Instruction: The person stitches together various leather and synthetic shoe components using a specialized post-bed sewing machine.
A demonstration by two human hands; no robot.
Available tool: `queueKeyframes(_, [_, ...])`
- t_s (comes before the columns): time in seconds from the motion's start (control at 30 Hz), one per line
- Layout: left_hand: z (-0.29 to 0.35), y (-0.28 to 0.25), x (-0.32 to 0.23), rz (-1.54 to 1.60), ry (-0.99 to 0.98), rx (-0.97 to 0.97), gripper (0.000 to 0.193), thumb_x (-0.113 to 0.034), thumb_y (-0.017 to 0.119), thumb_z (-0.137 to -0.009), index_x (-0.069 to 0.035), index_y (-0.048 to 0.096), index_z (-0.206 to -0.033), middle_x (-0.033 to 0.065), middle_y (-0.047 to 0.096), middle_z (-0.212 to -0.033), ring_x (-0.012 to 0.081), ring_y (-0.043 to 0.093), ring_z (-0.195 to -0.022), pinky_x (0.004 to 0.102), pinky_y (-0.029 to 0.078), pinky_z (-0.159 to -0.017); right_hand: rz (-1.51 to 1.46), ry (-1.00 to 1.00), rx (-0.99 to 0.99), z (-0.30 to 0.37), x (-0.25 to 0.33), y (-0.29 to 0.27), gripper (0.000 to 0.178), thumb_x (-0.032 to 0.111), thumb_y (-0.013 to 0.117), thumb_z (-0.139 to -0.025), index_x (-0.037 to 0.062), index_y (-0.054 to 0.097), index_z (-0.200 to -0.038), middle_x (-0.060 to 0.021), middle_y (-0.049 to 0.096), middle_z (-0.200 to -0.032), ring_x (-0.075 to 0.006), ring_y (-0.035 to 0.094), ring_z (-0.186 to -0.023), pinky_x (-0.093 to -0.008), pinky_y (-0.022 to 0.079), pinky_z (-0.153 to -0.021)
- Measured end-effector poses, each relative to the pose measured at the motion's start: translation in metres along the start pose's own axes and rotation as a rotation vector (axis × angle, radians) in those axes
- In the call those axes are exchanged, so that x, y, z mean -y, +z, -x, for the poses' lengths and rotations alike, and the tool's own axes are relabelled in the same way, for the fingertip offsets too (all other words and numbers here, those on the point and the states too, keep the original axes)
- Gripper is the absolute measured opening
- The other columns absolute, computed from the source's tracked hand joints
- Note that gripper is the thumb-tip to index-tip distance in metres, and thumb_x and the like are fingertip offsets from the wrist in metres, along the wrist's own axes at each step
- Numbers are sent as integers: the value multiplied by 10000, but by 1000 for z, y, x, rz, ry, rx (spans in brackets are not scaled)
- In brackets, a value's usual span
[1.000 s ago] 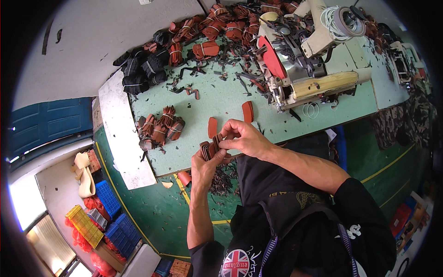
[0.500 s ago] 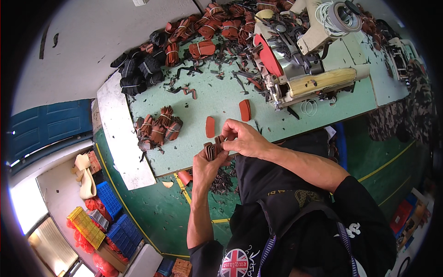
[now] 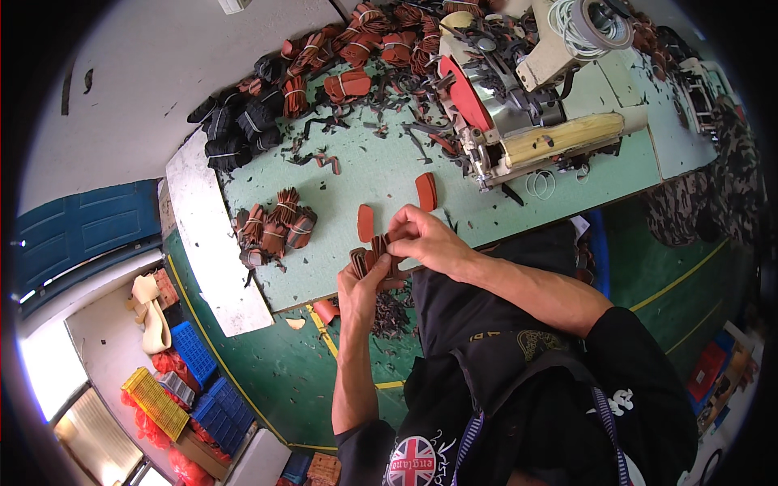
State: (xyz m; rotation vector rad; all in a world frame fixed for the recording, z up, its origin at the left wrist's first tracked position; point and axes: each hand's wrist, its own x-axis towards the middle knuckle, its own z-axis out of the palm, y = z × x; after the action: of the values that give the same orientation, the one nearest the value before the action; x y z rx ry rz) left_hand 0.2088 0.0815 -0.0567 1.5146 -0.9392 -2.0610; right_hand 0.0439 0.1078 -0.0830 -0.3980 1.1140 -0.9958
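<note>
My left hand (image 3: 359, 296) is closed around a small stack of reddish-brown leather pieces (image 3: 369, 257), held on edge and slightly fanned over the table's near edge. At the stack's right end, the thumb and fingers of my right hand (image 3: 429, 241) pinch together on the pieces; how many they grip is hidden. Just beyond my hands, a single rounded leather piece (image 3: 365, 223) lies flat on the green table (image 3: 340, 194). A short pile of similar pieces (image 3: 426, 191) rests to its right.
Tied brown bundles (image 3: 275, 233) sit at the table's left. Black bundles (image 3: 239, 130) and more brown bundles (image 3: 344, 84) line the back among dark scraps. A machine (image 3: 527, 121) with a red guard stands right, near white elastic bands (image 3: 540, 185). Crates (image 3: 193, 350) stand on the left.
The stack has tilted and fanned a little differently in my left hand, and my right fingers have shifted slightly along it. The whole view has moved slightly.
</note>
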Motion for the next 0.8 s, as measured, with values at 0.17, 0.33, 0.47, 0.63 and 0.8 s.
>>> queueKeyframes(0.17, [-9, 3, 15, -46, -4, -111, 302, -125, 586, -887, 96, 596, -1092, 174, 685, -929, 222, 679, -709, 306, 585, -615, 437, -115, -57, -6, -9, -11, 211, 71, 634, -877, 49, 531, -1060, -87, 656, -900, -172, 638, -833, -322, 490, -769])
queueKeyframes(0.33, [-15, -8, 23, 82, -31, -122, 337, -162, 586, -906, 77, 569, -1144, 189, 678, -971, 212, 661, -750, 301, 559, -644, 767, -412, -272, -14, -7, -34, 226, 14, 618, -841, 62, 558, -1053, -123, 632, -927, -286, 638, -791, -345, 501, -736])
queueKeyframes(0.47, [-17, -7, 20, 215, -37, 71, 381, -168, 610, -915, 64, 524, -1204, 191, 668, -1010, 198, 648, -715, 291, 530, -582, 1253, -727, -445, -24, 5, -47, 317, 14, 653, -797, 54, 573, -1101, -137, 530, -1106, -311, 533, -947, -412, 461, -826])
queueKeyframes(0.63, [-13, -6, 12, 229, -46, 204, 366, -167, 647, -914, 47, 534, -1188, 189, 666, -1019, 188, 644, -699, 277, 514, -539, 817, -512, -63, -7, 24, -26, 313, 106, 659, -852, 46, 596, -1153, -102, 600, -1119, -228, 566, -990, -358, 472, -849])
queueKeyframes(0.8, [-14, -5, 9, 135, -78, 184, 306, -204, 655, -921, 16, 541, -1101, 125, 640, -852, 174, 627, -629, 253, 510, -483, 560, -289, 221, -5, 23, -17, 235, 88, 629, -875, 23, 626, -1101, -84, 673, -1047, -151, 632, -954, -310, 509, -796])
